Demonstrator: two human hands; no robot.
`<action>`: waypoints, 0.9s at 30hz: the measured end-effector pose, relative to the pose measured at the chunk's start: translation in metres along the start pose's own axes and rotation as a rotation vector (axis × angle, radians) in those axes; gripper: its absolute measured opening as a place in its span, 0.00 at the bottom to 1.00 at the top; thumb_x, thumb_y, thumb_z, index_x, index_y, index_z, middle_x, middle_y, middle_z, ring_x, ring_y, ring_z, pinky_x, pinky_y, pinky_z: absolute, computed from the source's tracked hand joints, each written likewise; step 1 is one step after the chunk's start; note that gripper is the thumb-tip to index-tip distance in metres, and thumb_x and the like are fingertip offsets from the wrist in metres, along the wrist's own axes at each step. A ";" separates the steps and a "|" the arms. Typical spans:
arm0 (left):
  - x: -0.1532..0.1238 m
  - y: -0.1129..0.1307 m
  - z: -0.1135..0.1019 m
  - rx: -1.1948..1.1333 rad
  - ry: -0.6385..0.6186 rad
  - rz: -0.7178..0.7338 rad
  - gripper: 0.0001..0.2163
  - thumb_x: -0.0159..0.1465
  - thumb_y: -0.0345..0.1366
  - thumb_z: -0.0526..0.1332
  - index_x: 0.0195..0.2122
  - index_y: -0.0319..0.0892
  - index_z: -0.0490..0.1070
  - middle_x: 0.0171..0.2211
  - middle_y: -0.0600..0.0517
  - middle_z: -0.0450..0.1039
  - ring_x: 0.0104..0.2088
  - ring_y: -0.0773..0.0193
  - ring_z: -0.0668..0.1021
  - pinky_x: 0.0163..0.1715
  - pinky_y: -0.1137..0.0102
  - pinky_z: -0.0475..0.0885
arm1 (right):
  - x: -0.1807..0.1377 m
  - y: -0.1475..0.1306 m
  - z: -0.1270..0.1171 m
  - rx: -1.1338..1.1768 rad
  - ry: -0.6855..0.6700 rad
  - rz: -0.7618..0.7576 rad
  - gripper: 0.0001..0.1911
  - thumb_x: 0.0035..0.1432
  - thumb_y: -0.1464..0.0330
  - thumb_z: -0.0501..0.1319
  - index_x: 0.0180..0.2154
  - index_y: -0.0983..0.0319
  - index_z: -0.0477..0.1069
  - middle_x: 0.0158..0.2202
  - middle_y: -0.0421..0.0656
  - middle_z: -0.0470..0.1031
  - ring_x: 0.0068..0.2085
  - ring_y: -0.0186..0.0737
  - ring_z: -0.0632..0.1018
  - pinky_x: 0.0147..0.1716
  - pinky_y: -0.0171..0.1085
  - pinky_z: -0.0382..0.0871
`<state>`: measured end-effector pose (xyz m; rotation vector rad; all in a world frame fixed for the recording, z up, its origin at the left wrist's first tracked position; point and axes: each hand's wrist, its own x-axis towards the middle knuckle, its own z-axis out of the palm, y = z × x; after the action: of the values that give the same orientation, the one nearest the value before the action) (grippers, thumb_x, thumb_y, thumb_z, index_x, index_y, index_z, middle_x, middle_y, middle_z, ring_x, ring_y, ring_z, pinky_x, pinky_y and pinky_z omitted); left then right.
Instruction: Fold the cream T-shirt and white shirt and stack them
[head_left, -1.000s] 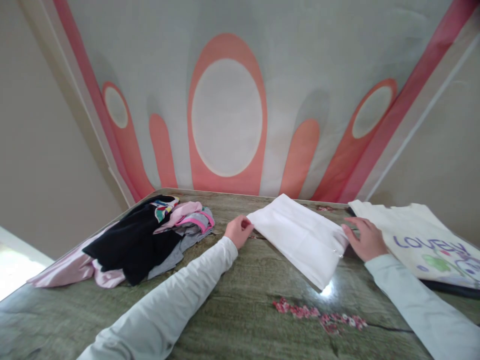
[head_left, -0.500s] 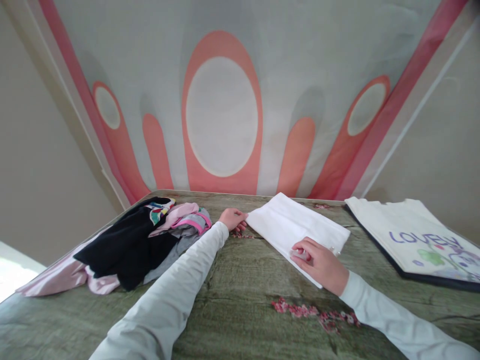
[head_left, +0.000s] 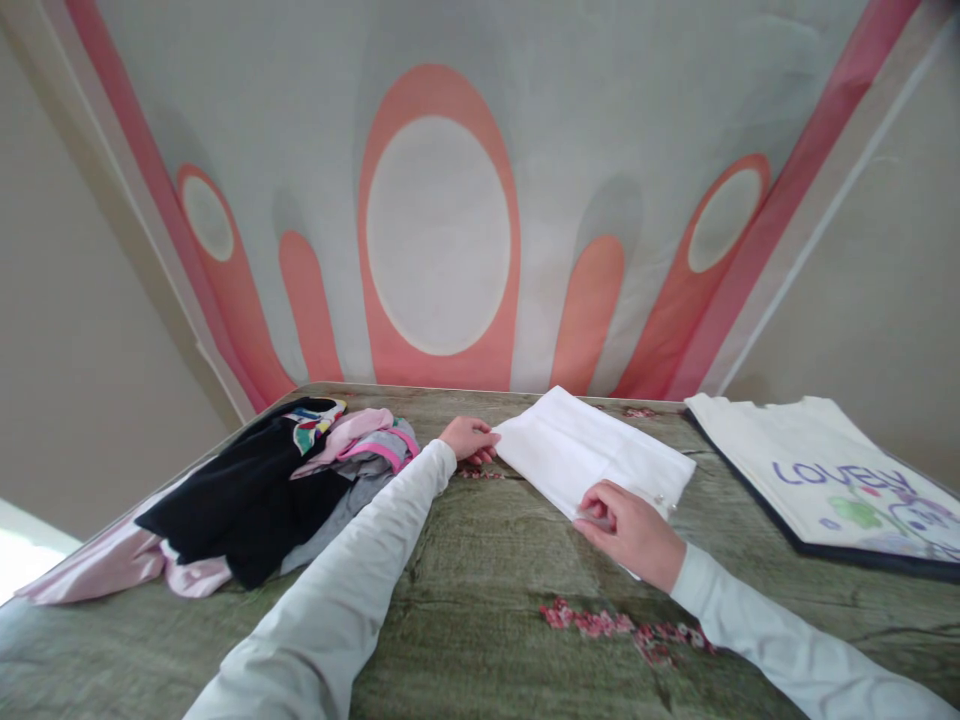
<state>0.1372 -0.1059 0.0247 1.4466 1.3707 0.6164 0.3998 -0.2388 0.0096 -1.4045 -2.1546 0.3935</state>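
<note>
A folded white cloth (head_left: 581, 440), probably a garment, lies flat at a slant on the table. My left hand (head_left: 469, 440) pinches its left corner between thumb and fingers. My right hand (head_left: 631, 530) is closed at the near edge, with a bit of white fabric between thumb and fingertips. Small shiny bits on the cloth show beside the right knuckles, too small to make out. The right hand hides part of the near right edge.
A loose heap of clothes, with a black garment (head_left: 247, 500) on top, lies at the left. On the right is a flat stack topped by a cream shirt (head_left: 840, 475) lettered "LOVELY". The wood-patterned table (head_left: 450, 610) meets a wall hanging (head_left: 442, 370) behind.
My right hand has shifted slightly left and nearer along the cloth's near edge, its fingers closing further. My left hand stays at the corner. The whole view has drifted a little.
</note>
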 end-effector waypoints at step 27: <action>0.021 0.024 0.016 -0.307 0.037 0.078 0.12 0.48 0.30 0.65 0.21 0.39 0.59 0.18 0.56 0.68 0.20 0.69 0.73 0.24 0.73 0.72 | -0.005 0.000 -0.002 0.134 -0.054 0.049 0.08 0.46 0.65 0.60 0.28 0.61 0.63 0.24 0.37 0.67 0.24 0.32 0.65 0.25 0.33 0.61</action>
<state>0.1663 -0.0881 0.0344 1.2495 1.1919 0.8672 0.4023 -0.2431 0.0096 -1.3877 -2.0975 0.5894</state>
